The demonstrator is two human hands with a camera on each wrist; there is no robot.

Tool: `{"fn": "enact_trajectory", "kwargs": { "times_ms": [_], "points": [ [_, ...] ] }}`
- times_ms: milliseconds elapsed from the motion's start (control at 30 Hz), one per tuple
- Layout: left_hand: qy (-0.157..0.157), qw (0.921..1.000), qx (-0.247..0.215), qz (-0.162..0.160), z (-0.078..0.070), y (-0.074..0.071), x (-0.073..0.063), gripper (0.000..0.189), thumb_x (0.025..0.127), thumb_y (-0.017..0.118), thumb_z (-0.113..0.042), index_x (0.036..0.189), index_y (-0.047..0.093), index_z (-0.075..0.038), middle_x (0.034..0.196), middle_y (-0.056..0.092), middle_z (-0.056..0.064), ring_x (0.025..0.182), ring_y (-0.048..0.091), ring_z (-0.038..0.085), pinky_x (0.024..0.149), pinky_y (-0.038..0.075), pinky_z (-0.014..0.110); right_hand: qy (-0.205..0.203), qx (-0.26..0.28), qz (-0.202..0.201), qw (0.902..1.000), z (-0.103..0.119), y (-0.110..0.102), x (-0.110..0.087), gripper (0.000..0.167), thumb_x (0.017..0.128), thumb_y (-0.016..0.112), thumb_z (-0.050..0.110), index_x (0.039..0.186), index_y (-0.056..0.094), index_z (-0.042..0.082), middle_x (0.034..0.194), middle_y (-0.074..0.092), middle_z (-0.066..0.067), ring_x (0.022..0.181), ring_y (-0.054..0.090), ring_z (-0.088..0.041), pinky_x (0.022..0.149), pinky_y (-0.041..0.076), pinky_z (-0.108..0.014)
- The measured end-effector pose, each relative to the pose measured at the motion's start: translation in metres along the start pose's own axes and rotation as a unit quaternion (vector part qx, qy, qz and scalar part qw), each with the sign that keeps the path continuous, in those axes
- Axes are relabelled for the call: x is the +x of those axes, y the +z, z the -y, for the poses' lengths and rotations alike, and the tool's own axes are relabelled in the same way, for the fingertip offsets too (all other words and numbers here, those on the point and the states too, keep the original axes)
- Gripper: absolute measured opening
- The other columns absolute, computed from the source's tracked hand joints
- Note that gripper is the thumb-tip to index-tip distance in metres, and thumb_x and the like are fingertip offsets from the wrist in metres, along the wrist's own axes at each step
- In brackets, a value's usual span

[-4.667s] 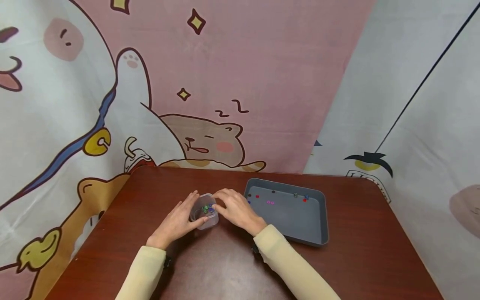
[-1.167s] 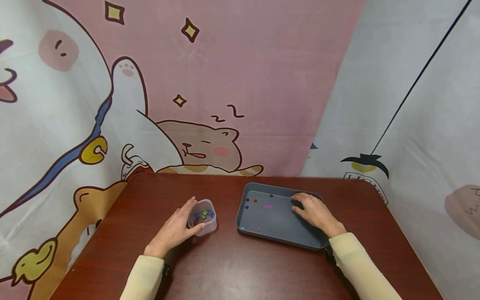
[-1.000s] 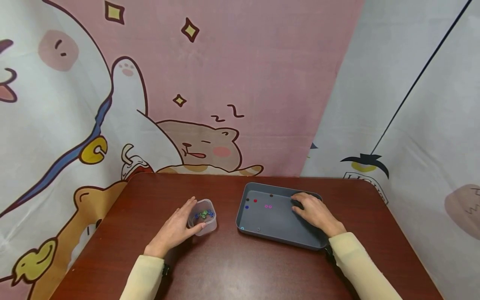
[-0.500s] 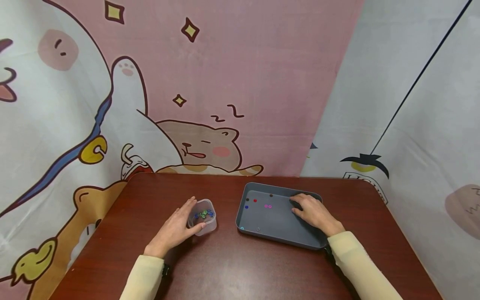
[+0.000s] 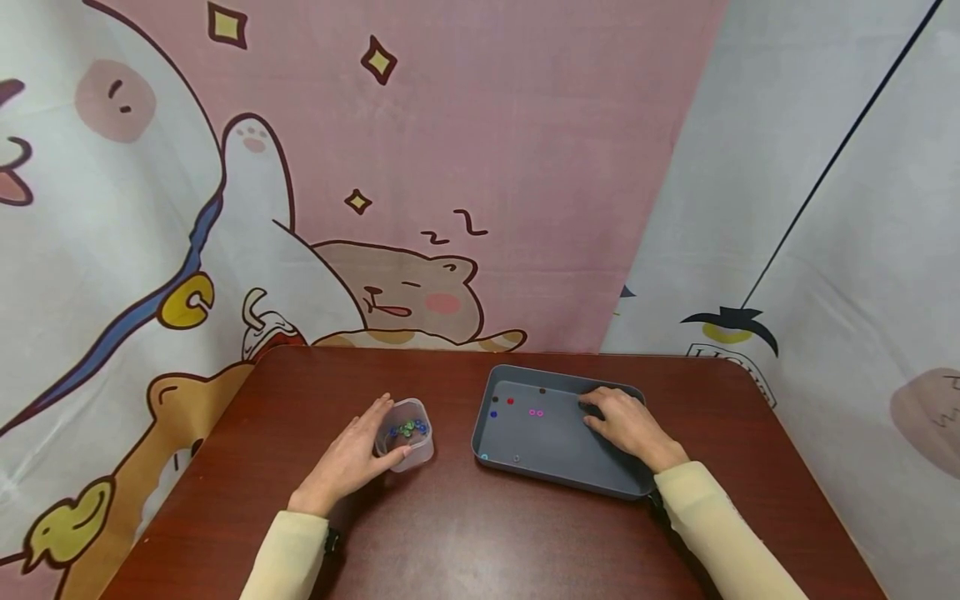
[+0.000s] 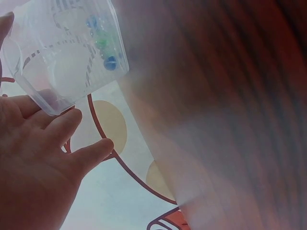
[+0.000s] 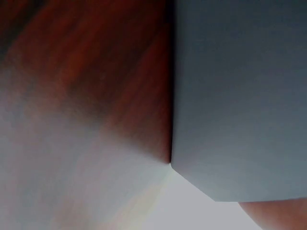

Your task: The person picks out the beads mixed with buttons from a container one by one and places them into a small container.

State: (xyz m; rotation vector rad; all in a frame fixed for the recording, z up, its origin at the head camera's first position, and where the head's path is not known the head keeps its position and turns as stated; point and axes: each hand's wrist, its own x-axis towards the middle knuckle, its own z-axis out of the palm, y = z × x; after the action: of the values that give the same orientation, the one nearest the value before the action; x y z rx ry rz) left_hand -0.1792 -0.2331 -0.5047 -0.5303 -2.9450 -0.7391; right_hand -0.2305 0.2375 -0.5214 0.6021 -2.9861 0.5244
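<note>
My left hand [image 5: 345, 458] holds a small clear plastic container [image 5: 424, 454], thumb at its near side and fingers round the far left side. Several blue and green beads [image 5: 407, 428] lie in it; in the left wrist view these beads [image 6: 101, 43] show through the clear wall. My right hand [image 5: 630, 427] is inside the grey tray [image 5: 555, 446] near its far right part, thumb and index fingertips visibly apart. What lies under its palm and other fingers is hidden. The right wrist view shows mostly the tray's outer wall [image 7: 235, 96] and a bit of the hand.
Small beads lie scattered in the tray's left half: a red bead [image 5: 511, 401], a brown bead [image 5: 542, 391], a blue bead [image 5: 493, 414], pink rings [image 5: 532, 412] and a light-blue ring [image 5: 484, 457]. A brown table [image 5: 465, 533] bears everything, with a printed cloth [image 5: 540, 208] behind.
My right hand has gone from beside the container to the tray's right part, covering beads seen there earlier. Over the last second its fingers shift only slightly left. My left hand stays at the container.
</note>
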Motion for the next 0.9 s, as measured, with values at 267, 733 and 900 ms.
{"fn": "enact_trajectory", "kwargs": {
  "times_ms": [267, 733, 900],
  "points": [
    [0.001, 1.0, 0.002, -0.004, 0.0012, 0.001, -0.0002, 0.094, 0.09, 0.074, -0.058, 0.156, 0.041, 0.001, 0.163, 0.038, 0.019, 0.149, 0.037, 0.037, 0.116, 0.032, 0.062, -0.003, 0.0, -0.006, 1.0, -0.0003, -0.0011, 0.0002, 0.034, 0.093, 0.078, 0.016, 0.124, 0.074, 0.003, 0.123, 0.07, -0.014, 0.117, 0.065, -0.036, 0.095, 0.053, -0.057],
    [-0.001, 1.0, -0.001, -0.001, -0.0009, -0.0005, 0.0, 0.094, 0.089, 0.075, -0.056, 0.157, 0.041, 0.0, 0.163, 0.038, 0.018, 0.15, 0.037, 0.037, 0.117, 0.032, 0.061, -0.01, -0.001, -0.011, 0.9999, -0.0007, -0.0012, -0.0013, 0.02, 0.092, 0.079, 0.012, 0.111, 0.078, 0.008, 0.116, 0.071, -0.011, 0.111, 0.067, -0.034, 0.091, 0.055, -0.054],
    [-0.003, 1.0, -0.002, 0.001, -0.0009, -0.0001, 0.0001, 0.094, 0.089, 0.075, -0.056, 0.157, 0.041, -0.001, 0.163, 0.038, 0.018, 0.149, 0.037, 0.037, 0.117, 0.031, 0.061, -0.016, -0.002, -0.014, 0.9998, -0.0005, -0.0016, -0.0018, 0.018, 0.091, 0.08, 0.011, 0.109, 0.078, 0.007, 0.114, 0.071, -0.011, 0.108, 0.068, -0.034, 0.089, 0.055, -0.054]
  ]
}}
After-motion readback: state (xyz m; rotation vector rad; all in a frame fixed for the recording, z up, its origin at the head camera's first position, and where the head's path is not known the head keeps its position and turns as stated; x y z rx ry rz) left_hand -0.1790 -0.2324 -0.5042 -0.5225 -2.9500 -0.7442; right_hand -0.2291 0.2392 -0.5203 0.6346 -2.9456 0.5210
